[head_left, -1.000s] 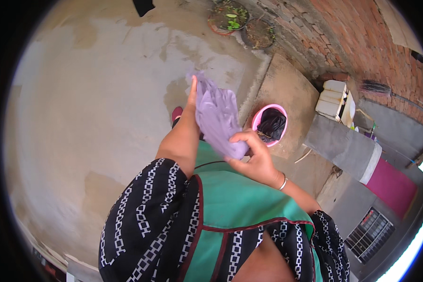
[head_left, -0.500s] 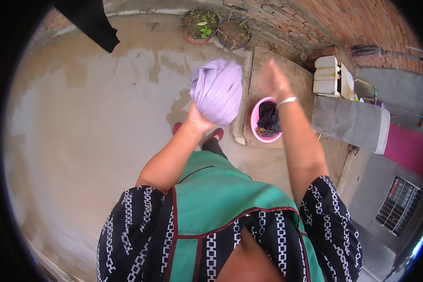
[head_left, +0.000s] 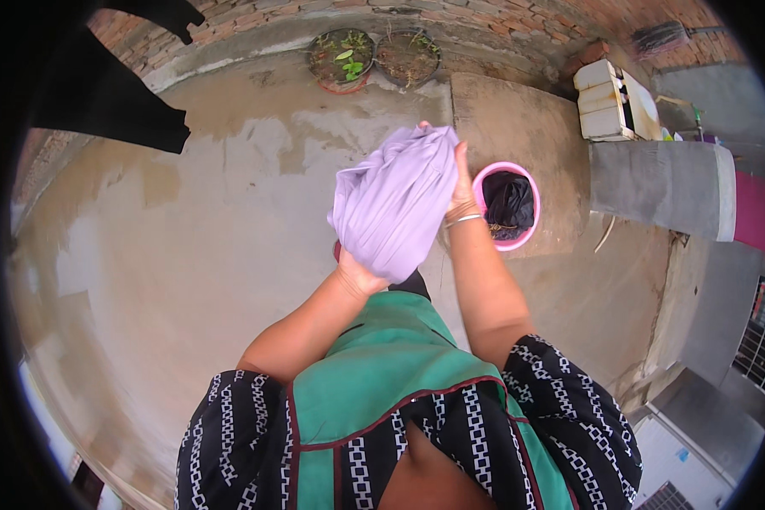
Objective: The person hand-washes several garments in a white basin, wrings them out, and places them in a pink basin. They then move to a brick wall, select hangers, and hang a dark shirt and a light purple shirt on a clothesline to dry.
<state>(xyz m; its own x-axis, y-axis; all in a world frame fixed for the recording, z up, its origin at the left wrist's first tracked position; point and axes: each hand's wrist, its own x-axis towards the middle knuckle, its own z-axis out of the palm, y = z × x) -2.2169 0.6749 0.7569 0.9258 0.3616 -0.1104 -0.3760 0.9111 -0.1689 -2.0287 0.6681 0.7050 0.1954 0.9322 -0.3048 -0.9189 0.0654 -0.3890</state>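
A lavender cloth point(head_left: 395, 200), bunched and folded into a loose bundle, is held up in front of me between both hands. My left hand point(head_left: 364, 274) supports it from the near lower side, its fingers mostly hidden beneath the fabric. At the bundle's right edge, my right hand point(head_left: 461, 189) grips it with the thumb upright and the other fingers largely behind the cloth. Just to the right of that hand, a pink tub point(head_left: 530, 234) stands on the ground with dark wet-looking cloth point(head_left: 510, 206) inside.
Two round planters point(head_left: 342, 59) sit by the brick wall at the far side. Dark garments point(head_left: 115, 93) hang at the upper left. A cement ledge point(head_left: 659, 187) and a stained white container point(head_left: 608, 102) are on the right. The concrete floor point(head_left: 170, 255) is partly wet.
My right hand, raised and apart from the cloth before, has come left and taken hold of its right side. The bundle has moved slightly nearer to me and looks spread wider.
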